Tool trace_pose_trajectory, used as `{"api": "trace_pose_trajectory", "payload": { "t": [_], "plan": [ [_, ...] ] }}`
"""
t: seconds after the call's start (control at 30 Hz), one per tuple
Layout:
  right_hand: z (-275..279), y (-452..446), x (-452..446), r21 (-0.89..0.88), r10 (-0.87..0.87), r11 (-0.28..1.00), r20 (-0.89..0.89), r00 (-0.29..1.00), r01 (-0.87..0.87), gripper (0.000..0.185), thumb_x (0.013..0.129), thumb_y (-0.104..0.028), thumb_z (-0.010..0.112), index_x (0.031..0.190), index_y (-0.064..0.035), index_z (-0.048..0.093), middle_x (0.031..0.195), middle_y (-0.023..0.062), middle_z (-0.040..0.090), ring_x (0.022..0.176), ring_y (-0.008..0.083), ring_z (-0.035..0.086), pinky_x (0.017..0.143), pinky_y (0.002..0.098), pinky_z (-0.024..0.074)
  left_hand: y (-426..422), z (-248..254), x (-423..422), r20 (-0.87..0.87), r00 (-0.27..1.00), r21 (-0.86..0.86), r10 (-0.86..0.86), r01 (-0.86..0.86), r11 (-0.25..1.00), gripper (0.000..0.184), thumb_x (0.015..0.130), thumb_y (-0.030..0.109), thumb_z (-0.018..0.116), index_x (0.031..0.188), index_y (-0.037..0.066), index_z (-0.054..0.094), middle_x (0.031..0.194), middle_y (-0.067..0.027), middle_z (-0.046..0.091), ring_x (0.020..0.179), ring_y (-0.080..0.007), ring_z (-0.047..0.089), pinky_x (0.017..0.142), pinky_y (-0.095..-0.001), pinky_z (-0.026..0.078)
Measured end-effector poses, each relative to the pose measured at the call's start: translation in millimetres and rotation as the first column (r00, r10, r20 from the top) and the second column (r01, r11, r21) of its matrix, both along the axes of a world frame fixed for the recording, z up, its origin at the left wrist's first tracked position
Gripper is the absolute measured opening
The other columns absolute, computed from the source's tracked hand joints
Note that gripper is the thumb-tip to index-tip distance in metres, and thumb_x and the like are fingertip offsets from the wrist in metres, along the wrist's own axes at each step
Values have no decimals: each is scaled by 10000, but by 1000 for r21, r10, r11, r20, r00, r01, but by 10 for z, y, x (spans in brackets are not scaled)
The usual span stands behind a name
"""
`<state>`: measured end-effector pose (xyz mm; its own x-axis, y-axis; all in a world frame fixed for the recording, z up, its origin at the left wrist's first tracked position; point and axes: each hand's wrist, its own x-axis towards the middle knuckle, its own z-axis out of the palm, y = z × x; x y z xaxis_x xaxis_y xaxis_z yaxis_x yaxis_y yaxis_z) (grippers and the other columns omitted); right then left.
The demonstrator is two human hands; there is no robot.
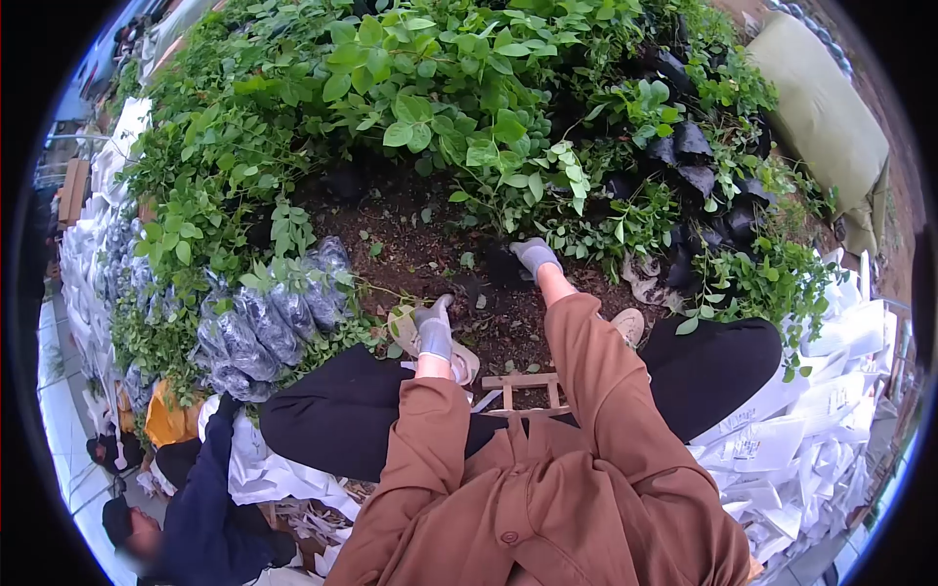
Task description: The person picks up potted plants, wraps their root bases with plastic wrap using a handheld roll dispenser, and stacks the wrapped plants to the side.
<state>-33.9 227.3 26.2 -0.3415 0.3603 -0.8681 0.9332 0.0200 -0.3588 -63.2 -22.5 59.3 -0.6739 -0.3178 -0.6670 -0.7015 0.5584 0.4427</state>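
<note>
My left hand (433,327), in a grey glove, is over the soil beside my shoe, its fingers apart and nothing visibly held. A thin leafy stem (383,289) stretches toward it from the left. Farther forward and to the right, my right hand (533,256), also gloved in grey, has its fingers closed at the base of the leafy plants (508,156). What it grips is hidden among stems. Just left of that hand is a dark bagged root ball (505,267) on the brown soil (415,249).
Plastic-wrapped root balls (256,337) line the left of the soil. Black bags (689,161) lie among plants at the right. White sheets (782,439) are piled at the lower right, and a wooden frame (523,393) is between my legs. A co-worker (210,513) sits at the lower left.
</note>
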Motion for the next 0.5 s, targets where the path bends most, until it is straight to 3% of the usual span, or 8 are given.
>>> {"api": "trace_pose_trajectory", "payload": {
  "t": [0.1,0.17,0.2,0.23,0.27,0.33,0.4,0.5],
  "plan": [
    [-196,-5,364,109,129,990,-404,906,-93,345,766,-235,612,1072,-76,637,951,138,661,855,241,626,796,328,471,-145,51,-275,-29,999,-154,-27,22,988,605,619,290,759,1048,-97,578,985,-175,637,782,-254,627,691,-336,502],
    [200,-13,483,111,210,977,-393,895,-181,310,774,-134,627,1080,-88,634,929,132,664,843,188,624,782,292,464,-227,106,-424,46,995,7,-89,89,996,749,605,352,758,1142,-108,513,1120,-210,580,975,-298,578,842,-326,454],
    [-20,32,585,245,388,921,-620,682,-301,298,776,-111,609,1071,-77,637,916,94,673,825,175,616,769,273,458,-268,127,-448,84,989,83,-125,118,989,821,598,383,758,1190,-114,481,1187,-227,552,1071,-319,554,918,-321,430],
    [-37,-14,626,-206,-47,969,-699,713,-138,297,775,-118,600,1066,-72,639,901,69,676,801,173,615,753,280,466,-313,68,-455,145,987,148,-74,52,988,827,600,367,750,1228,-85,456,1196,-212,552,1074,-324,551,916,-327,432],
    [-56,-2,613,-303,-114,942,-691,713,-143,294,770,-123,601,1058,-85,644,883,71,676,777,193,618,732,294,472,-368,24,-443,51,976,111,-210,204,973,835,599,368,746,1244,-68,445,1194,-211,553,1065,-323,554,912,-330,433],
    [46,25,429,158,407,897,-658,634,-413,287,759,-133,605,1040,-110,655,846,76,676,729,233,624,691,321,483,-377,41,-498,-133,869,3,-476,480,877,853,598,371,740,1278,-36,424,1191,-209,555,1047,-319,562,905,-335,436],
    [225,-61,264,426,629,775,-591,504,-468,278,749,-147,616,1022,-152,667,845,107,673,714,289,628,670,338,486,-182,394,-408,-96,851,70,-517,524,849,813,595,264,759,1296,20,425,1159,-186,577,1010,-267,578,886,-309,443],
    [377,-187,88,311,614,771,-595,519,-556,306,714,-171,648,1020,-184,662,927,109,666,787,269,634,707,335,480,105,636,-184,-193,839,228,-509,542,809,644,625,153,752,1208,28,507,1022,-124,638,887,-208,609,787,-291,483]
  ]
}}
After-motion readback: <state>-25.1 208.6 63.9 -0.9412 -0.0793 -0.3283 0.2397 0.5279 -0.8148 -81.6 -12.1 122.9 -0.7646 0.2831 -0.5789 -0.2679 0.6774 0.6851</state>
